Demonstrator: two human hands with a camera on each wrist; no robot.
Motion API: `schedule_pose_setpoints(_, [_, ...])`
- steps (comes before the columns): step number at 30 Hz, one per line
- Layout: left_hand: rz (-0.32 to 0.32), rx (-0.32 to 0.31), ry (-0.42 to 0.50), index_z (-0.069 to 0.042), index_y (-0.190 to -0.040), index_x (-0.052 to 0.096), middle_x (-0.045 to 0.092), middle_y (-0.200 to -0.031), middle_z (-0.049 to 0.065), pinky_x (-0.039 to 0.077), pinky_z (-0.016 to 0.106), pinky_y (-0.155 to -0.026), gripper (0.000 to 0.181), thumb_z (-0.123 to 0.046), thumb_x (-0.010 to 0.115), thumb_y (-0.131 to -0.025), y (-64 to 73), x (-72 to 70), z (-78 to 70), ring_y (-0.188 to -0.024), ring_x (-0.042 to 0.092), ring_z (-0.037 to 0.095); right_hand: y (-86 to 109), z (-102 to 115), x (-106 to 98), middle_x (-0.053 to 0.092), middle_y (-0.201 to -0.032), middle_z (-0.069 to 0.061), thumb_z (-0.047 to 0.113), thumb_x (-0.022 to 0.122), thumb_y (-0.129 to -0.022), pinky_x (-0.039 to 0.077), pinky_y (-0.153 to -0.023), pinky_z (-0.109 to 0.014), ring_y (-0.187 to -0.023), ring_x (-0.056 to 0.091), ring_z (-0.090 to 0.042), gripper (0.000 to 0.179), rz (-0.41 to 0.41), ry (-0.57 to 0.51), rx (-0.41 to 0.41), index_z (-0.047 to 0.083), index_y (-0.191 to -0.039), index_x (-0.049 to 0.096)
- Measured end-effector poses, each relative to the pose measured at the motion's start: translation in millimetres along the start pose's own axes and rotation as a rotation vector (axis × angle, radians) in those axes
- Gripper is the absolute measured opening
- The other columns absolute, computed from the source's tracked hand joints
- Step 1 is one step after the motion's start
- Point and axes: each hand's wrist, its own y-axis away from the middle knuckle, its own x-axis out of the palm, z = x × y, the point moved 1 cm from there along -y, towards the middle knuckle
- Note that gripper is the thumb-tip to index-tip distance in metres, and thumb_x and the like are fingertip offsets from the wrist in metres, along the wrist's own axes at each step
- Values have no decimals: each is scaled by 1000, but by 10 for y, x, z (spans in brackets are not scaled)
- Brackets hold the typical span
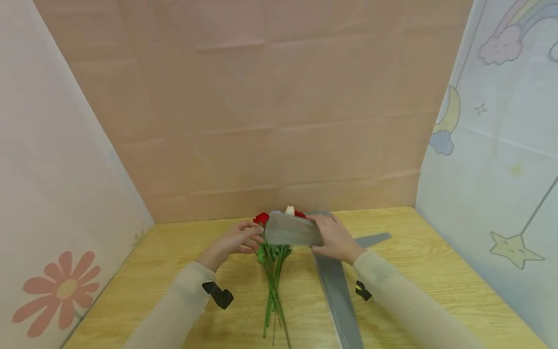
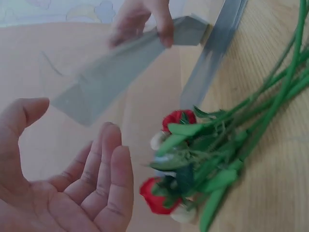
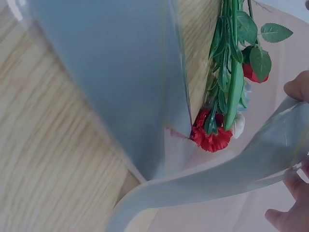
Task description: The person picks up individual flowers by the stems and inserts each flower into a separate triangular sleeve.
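well, from the head view: the right hand [image 1: 337, 240] pinches a raised grey sheet [image 1: 292, 230], which reaches out to the left of that grip. at its far end hangs the left hand [image 1: 233, 242], fingers loosely bent. below and left of the grip the flower bunch [image 1: 272, 252] lies on the wooden table [image 1: 174, 247], red and white heads [image 1: 261, 219] partly behind the raised sheet, green stems [image 1: 272, 287] running toward the person. under the grip, a flat grey strip [image 1: 342, 300] comes toward the person, and a brown backdrop [image 1: 279, 97] stands beyond it.

in the left wrist view, the left hand is spread, thumb and fingers apart, the sheet's far end just beyond the thumb tip; whether they touch i cannot tell.

in the right wrist view, the sheet runs between the right hand's thumb and fingers, then curves away from them; the flat strip lies on the table, a red flower head [image 3: 212, 137] by its edge, apart from the grip
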Motion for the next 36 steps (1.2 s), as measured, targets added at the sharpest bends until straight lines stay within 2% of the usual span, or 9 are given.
schedule_pose_setpoints(6, [16, -30, -129, -2, -83, 65, 62, -67, 5, 52, 27, -56, 19, -17, 61, -94, -45, 171, 380, -55, 56, 11, 16, -34, 3, 53, -134, -9, 29, 82, -74, 22, -113, -59, -125, 51, -29, 81, -13, -11, 12, 7, -141, 42])
schedule_pose_setpoints(11, [68, -56, -190, 5, -78, 70, 56, -54, 0, 46, 21, -46, 26, -17, 64, -92, -13, 434, 574, -45, 50, 7, 26, -49, 5, 54, -134, -10, 29, 82, -74, 23, -113, -60, -124, 51, -30, 82, -4, -10, 13, 7, -141, 41])
schedule_pose_setpoints(18, [12, -67, -75, 4, -78, 66, 54, -52, -1, 47, 19, -44, 24, -16, 65, -92, -18, 562, 648, -43, 51, 5, 44, -59, 26, 55, -132, -9, 30, 83, -73, 23, -112, -61, -123, 52, -29, 83, -9, -14, 18, 6, -141, 42])
schedule_pose_setpoints(21, [-24, -70, 11, 7, -83, 66, 57, -55, -1, 50, 20, -47, 23, -13, 61, -94, -28, 548, 643, -46, 54, 4, 59, -70, 37, 55, -132, -9, 29, 83, -73, 24, -112, -61, -124, 52, -29, 82, -6, -20, 23, 6, -141, 42])
schedule_pose_setpoints(24, [-108, -45, 108, 10, -91, 64, 60, -60, 2, 53, 23, -50, 21, -10, 58, -95, -13, 452, 522, -47, 57, 5, 57, -67, 49, 55, -133, -9, 29, 82, -73, 23, -112, -61, -124, 52, -30, 81, -5, -31, 30, 7, -140, 42])
schedule_pose_setpoints(27, [-228, 38, 161, 8, -93, 64, 62, -65, 5, 56, 26, -52, 19, -10, 59, -95, 59, 268, 270, -49, 60, 8, 54, -62, 53, 54, -135, -10, 29, 82, -74, 23, -112, -62, -124, 52, -31, 81, -3, -40, 41, 7, -140, 42])
schedule_pose_setpoints(29, [-315, 136, 196, 5, -92, 64, 62, -69, 6, 57, 29, -54, 19, -13, 61, -96, 141, 116, 63, -50, 62, 11, 52, -64, 56, 53, -135, -10, 30, 82, -74, 22, -112, -62, -125, 52, -31, 81, 3, -39, 48, 7, -141, 42])
schedule_pose_setpoints(31, [-410, 292, 215, 3, -92, 64, 62, -69, 5, 57, 30, -54, 21, -18, 61, -96, 230, -36, -147, -50, 62, 13, 51, -68, 55, 53, -136, -10, 30, 82, -75, 21, -113, -61, -125, 51, -31, 81, 9, -40, 56, 7, -141, 41])
schedule_pose_setpoints(36, [-666, 791, 195, 7, -90, 63, 62, -60, 2, 55, 26, -52, 27, -19, 61, -96, 435, -249, -552, -43, 59, 15, 37, -76, 40, 53, -136, -12, 28, 82, -74, 19, -114, -61, -127, 50, -31, 82, 5, -56, 67, 6, -141, 40])
